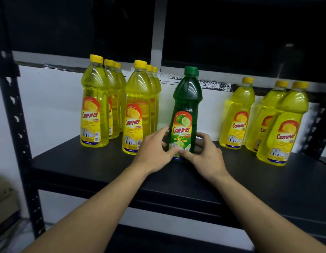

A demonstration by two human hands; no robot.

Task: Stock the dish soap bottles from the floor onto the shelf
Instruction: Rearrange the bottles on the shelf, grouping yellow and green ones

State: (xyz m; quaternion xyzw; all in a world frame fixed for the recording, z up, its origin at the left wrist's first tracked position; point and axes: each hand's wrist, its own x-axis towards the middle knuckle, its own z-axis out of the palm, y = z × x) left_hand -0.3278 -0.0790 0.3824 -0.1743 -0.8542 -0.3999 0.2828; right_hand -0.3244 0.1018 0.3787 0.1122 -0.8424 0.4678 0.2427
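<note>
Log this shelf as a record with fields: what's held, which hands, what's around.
held: green plastic lime dish soap bottle, upright on black metal shelf
left hand: grips its lower left side
right hand: grips its lower right side
to its left: six yellow plastic lemon soap bottles
to its right: three more yellow bottles
behind: second green cap

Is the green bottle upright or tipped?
Upright: green bottle stands on the shelf, cap on top, left hand and right hand holding its base.
</note>
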